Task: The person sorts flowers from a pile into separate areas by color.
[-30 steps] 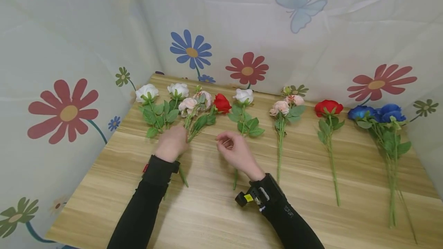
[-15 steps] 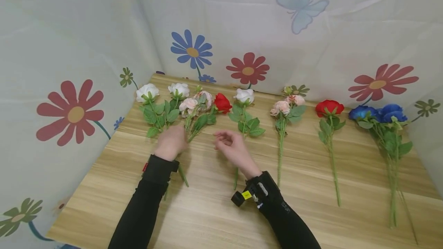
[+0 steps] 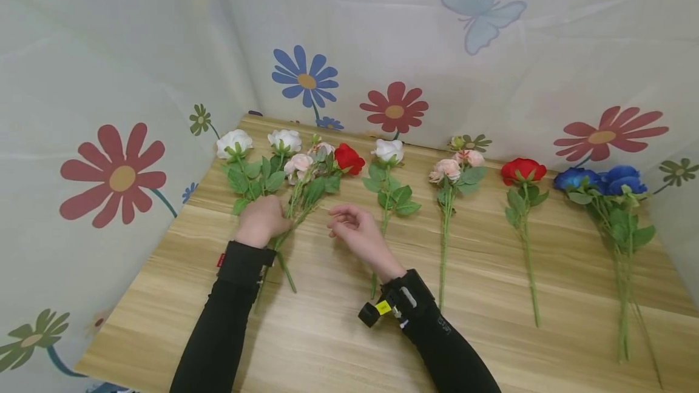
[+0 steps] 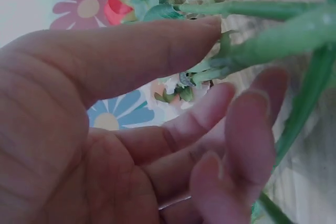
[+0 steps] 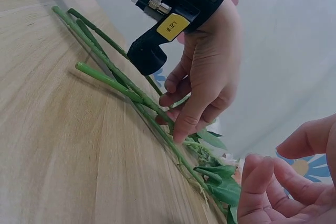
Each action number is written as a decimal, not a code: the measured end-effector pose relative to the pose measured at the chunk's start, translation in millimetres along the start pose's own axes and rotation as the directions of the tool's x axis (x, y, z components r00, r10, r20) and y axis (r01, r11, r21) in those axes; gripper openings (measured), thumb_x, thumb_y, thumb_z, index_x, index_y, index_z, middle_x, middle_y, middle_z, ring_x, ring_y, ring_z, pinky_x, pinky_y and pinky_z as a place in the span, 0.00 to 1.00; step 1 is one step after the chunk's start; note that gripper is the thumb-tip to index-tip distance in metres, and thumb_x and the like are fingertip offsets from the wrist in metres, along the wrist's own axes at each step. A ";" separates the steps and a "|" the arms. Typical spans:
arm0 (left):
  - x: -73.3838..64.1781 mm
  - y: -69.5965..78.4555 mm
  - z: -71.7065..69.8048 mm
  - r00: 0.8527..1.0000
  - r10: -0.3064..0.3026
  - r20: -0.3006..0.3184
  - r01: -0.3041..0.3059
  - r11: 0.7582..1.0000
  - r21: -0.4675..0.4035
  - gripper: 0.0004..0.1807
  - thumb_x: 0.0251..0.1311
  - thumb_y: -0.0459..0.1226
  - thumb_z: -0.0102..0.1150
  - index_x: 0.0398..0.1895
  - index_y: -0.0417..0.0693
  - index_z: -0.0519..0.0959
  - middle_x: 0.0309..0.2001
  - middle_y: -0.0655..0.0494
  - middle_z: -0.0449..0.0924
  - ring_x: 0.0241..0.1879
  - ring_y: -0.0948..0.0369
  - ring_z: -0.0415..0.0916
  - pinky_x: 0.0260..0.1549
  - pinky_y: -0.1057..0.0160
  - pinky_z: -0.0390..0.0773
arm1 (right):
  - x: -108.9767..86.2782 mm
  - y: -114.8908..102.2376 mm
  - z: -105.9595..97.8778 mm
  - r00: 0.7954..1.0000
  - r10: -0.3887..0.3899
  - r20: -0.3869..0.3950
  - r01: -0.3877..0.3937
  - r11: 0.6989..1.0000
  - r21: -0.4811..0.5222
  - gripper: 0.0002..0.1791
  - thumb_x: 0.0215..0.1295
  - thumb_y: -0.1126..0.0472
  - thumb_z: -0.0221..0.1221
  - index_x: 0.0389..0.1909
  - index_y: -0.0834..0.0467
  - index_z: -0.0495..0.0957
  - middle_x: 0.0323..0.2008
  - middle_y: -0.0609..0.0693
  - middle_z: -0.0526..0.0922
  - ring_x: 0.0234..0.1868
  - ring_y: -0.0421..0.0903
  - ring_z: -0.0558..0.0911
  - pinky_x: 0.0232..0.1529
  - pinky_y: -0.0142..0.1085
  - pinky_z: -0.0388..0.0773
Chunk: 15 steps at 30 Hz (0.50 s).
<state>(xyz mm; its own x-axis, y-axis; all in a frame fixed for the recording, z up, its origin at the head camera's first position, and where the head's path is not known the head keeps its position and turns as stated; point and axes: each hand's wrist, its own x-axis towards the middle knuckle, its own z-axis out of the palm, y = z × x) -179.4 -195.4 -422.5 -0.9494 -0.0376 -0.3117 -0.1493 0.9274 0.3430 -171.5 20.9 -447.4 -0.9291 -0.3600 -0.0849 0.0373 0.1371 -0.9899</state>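
Note:
My left hand (image 3: pixel 263 218) is at the crossing green stems of the left flower group. In the left wrist view a gap shows between thumb and loosely bent fingers, with a thick stem (image 4: pixel 283 40) passing at the fingertips. Above the hand lie a pale pink rose (image 3: pixel 298 166) and a red rose (image 3: pixel 348 159), their stems crossing low. Two white roses, one at the far left (image 3: pixel 234 143) and one beside it (image 3: pixel 285 139), lie with leaves partly behind the hand. My right hand (image 3: pixel 360 232) hovers just right of these stems, fingers loosely curled with nothing in them.
Rightward on the wooden table (image 3: pixel 327 344) lie a white rose (image 3: pixel 388 151), a pink rose spray (image 3: pixel 445 171), a red rose (image 3: pixel 523 170) and blue flowers (image 3: pixel 622 180). Printed cloth (image 3: pixel 349 23) walls stand behind and at the left.
My left hand has shifted slightly left and its fingers have come away from the stems. The pink and red roses have tilted a little. My right hand has drifted slightly left.

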 end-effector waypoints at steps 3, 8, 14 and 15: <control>1.6 -2.7 -0.8 1.000 0.002 0.020 -0.002 1.000 -0.005 0.30 0.61 0.43 0.64 0.06 0.54 0.60 0.10 0.63 0.52 0.14 0.63 0.54 0.17 0.64 0.61 | -0.5 -1.1 -0.2 1.000 0.002 0.004 -0.002 1.000 0.002 0.19 0.63 0.74 0.54 0.56 0.71 0.76 0.41 0.62 0.83 0.31 0.37 0.82 0.44 0.40 0.83; 4.4 -5.3 -1.5 0.999 0.029 0.042 -0.027 0.998 -0.054 0.29 0.62 0.41 0.62 0.07 0.54 0.59 0.11 0.64 0.51 0.13 0.64 0.51 0.16 0.66 0.57 | -1.6 -2.4 -1.6 1.000 0.009 0.018 -0.009 1.000 0.006 0.18 0.65 0.73 0.54 0.56 0.70 0.75 0.41 0.60 0.83 0.33 0.38 0.82 0.46 0.42 0.84; 5.3 -4.9 -3.1 0.998 0.067 -0.016 -0.069 0.984 -0.163 0.26 0.67 0.40 0.60 0.13 0.52 0.60 0.14 0.62 0.50 0.14 0.64 0.50 0.17 0.66 0.54 | -1.6 -1.7 -4.9 0.999 0.031 0.015 -0.031 0.999 0.007 0.17 0.67 0.72 0.55 0.56 0.69 0.76 0.41 0.57 0.82 0.34 0.38 0.82 0.49 0.44 0.83; 5.1 -4.7 -3.5 0.997 0.074 -0.032 -0.079 0.982 -0.169 0.25 0.68 0.40 0.60 0.15 0.52 0.60 0.15 0.62 0.51 0.15 0.64 0.51 0.17 0.66 0.55 | -1.6 -1.4 -5.5 0.999 0.035 0.014 -0.035 0.999 0.007 0.17 0.67 0.72 0.55 0.56 0.69 0.76 0.40 0.56 0.82 0.34 0.38 0.82 0.48 0.43 0.83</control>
<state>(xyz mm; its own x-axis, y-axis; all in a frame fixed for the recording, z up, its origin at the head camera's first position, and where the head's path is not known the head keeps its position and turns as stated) -184.5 -201.2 -422.6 -0.9662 0.0195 -0.2569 -0.1188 0.8510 0.5115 -172.0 26.4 -445.2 -0.9218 -0.3682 -0.1209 0.0723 0.1430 -0.9871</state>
